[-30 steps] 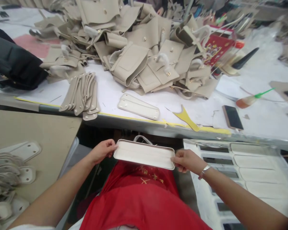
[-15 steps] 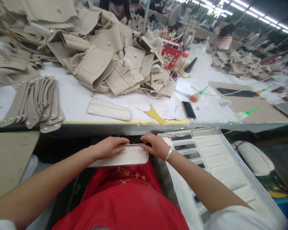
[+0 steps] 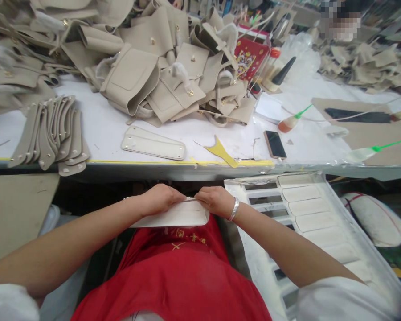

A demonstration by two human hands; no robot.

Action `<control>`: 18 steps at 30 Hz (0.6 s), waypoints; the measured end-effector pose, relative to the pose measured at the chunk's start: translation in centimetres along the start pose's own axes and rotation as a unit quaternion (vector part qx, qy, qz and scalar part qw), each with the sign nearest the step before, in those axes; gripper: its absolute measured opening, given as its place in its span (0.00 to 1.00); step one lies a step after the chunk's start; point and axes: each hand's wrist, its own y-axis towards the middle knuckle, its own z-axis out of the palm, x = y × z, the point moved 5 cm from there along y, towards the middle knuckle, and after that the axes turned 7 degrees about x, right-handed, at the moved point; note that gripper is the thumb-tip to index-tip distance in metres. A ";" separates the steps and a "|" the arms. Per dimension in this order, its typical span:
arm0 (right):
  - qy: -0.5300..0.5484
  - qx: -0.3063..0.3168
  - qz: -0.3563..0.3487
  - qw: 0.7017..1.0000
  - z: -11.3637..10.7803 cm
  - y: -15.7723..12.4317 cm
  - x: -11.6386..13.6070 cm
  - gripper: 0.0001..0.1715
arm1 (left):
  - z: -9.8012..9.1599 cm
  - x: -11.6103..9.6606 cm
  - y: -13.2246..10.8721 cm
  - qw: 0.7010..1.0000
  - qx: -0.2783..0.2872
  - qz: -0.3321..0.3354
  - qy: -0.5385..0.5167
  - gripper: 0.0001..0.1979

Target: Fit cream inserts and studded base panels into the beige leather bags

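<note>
I hold a long cream leather panel (image 3: 178, 216) with rounded ends over my red apron, just below the table edge. My left hand (image 3: 162, 199) is closed over the panel's top edge near its middle. My right hand (image 3: 215, 200), a silver bracelet at its wrist, is closed on the same edge, knuckles almost touching the left hand. The panel's far edge is hidden under my fingers. A matching cream panel (image 3: 153, 143) lies flat on the white table (image 3: 113, 129) in front of me.
A fanned stack of beige strips (image 3: 50, 136) lies at the left. A heap of beige bag pieces (image 3: 147, 67) fills the back. A yellow cut-out (image 3: 222, 153), a phone (image 3: 275, 144) and glue bottles (image 3: 289, 121) lie at the right. A white slotted rack (image 3: 304, 209) with cream pieces stands at my right.
My hands moved from the panel's two ends to its middle, meeting on the top edge. The view swung right and dipped slightly.
</note>
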 end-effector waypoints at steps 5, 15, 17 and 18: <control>-0.017 0.022 -0.034 0.999 -0.4 -0.3 0.8 0.16 | 0.6 -0.8 -0.4 0.992 0.020 0.035 0.116 0.18; 0.222 0.236 0.023 0.946 -0.2 5.5 -1.7 0.11 | 1.0 -1.0 -1.2 0.984 0.014 0.046 0.174 0.20; 0.279 0.270 0.019 0.921 0.5 6.5 -2.0 0.13 | 0.8 0.3 -2.1 0.991 0.023 0.046 0.126 0.19; 0.301 0.280 0.013 0.912 0.7 6.9 -2.0 0.13 | 0.6 1.1 -2.6 0.994 0.029 0.038 0.099 0.19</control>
